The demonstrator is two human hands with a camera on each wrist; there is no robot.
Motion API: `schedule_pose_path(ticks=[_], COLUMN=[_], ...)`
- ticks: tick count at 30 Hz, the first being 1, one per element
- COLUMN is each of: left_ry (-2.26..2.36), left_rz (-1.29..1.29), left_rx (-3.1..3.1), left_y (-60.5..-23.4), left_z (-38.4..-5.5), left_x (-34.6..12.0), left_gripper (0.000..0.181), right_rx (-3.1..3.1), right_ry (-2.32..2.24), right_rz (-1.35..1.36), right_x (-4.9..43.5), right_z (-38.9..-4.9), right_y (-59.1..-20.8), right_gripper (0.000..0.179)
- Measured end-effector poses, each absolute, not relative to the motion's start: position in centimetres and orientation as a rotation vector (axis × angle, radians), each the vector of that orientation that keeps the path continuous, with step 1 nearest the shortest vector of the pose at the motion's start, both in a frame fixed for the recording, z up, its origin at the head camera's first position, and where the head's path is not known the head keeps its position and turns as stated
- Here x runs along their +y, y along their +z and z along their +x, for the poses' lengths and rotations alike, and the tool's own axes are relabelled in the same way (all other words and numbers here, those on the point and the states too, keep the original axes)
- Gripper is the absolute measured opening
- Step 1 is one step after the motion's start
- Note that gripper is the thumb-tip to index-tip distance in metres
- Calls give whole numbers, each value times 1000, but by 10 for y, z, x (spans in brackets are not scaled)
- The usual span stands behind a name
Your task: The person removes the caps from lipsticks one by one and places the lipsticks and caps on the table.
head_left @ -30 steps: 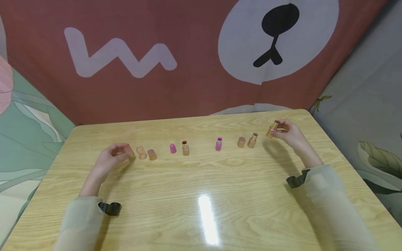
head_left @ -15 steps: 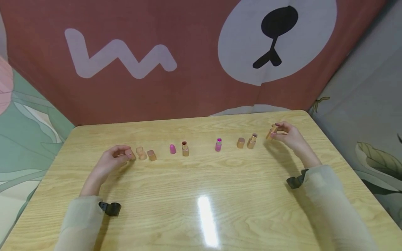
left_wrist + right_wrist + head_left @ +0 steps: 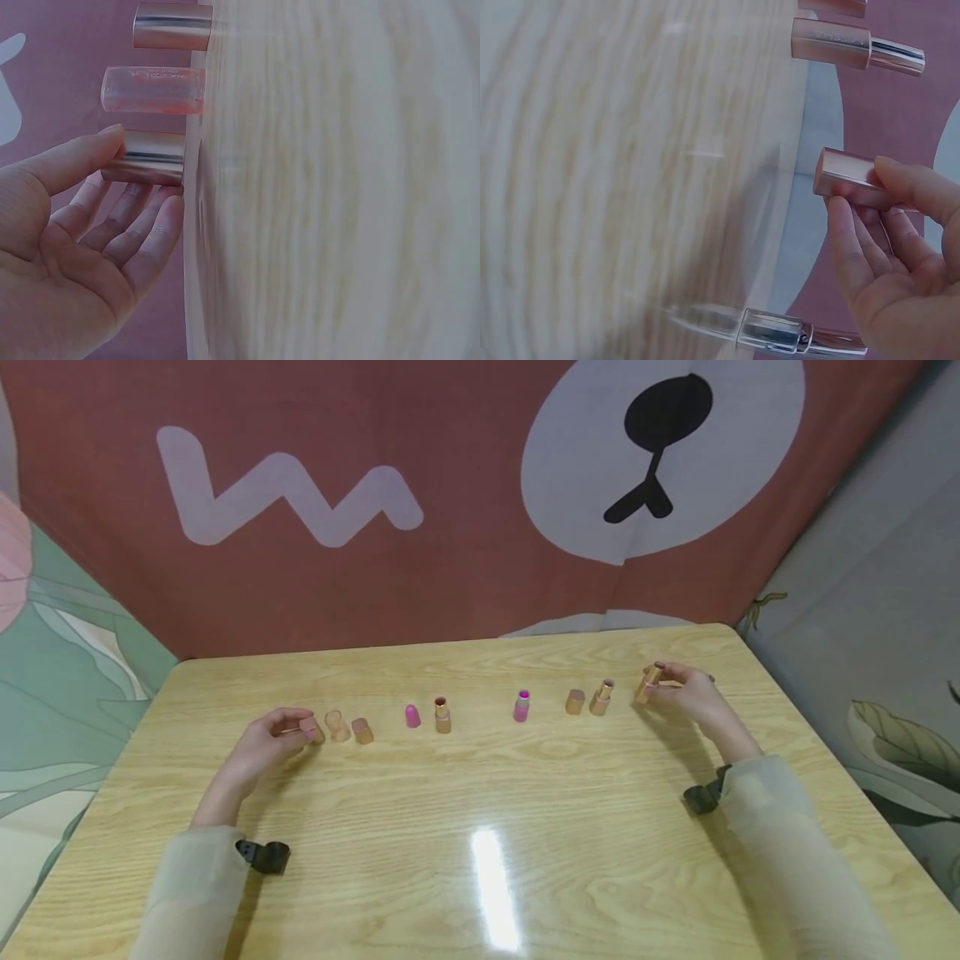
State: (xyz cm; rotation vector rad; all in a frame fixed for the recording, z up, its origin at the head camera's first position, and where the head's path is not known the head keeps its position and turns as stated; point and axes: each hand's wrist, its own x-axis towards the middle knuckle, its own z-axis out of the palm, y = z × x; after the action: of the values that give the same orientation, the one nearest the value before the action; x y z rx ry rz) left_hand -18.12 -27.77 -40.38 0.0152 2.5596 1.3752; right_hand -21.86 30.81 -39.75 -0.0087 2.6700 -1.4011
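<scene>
At the left end of the row, my left hand (image 3: 264, 742) pinches a rose-gold lipstick cap (image 3: 150, 157) between thumb and fingers, its lower end right at the tabletop. Beside it stand a clear pinkish cap (image 3: 154, 90) and another rose-gold cap (image 3: 172, 26). On the far right, my right hand (image 3: 693, 693) grips an uncapped rose-gold lipstick (image 3: 649, 683) by thumb and fingertips. This lipstick leans, and its base (image 3: 844, 169) shows apart from the table in the right wrist view. A similar uncapped lipstick (image 3: 602, 697) stands to its left.
Along the wooden table (image 3: 390, 827) stand a pink cap (image 3: 412, 716), an open rose-gold lipstick (image 3: 442, 716), an open magenta lipstick (image 3: 522, 706) and a rose-gold cap (image 3: 575, 702). A silver-based tube (image 3: 772, 330) stands near my right hand. A printed cloth (image 3: 465, 568) hangs behind.
My right hand has come down a little toward the table with the lipstick. The left hand and its cap have barely moved.
</scene>
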Motion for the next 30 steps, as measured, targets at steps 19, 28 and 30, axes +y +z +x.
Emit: schedule_pose_path(ticks=[19, 28, 30], left_ry=[1319, 1336, 1346], left_rz=[43, 40, 34], left_rx=[2555, 2530, 2524], left_y=[-405, -406, -407], left_z=[-181, -181, -181], left_x=[-277, -276, -277], left_gripper=[51, 51, 51], right_rx=[2720, 2717, 2697], right_ry=[-1193, -1215, -1239], right_rz=[39, 35, 37], right_x=[310, 309, 310], right_z=[-220, -220, -220], right_y=[-400, -401, -401], right_gripper=[48, 55, 54])
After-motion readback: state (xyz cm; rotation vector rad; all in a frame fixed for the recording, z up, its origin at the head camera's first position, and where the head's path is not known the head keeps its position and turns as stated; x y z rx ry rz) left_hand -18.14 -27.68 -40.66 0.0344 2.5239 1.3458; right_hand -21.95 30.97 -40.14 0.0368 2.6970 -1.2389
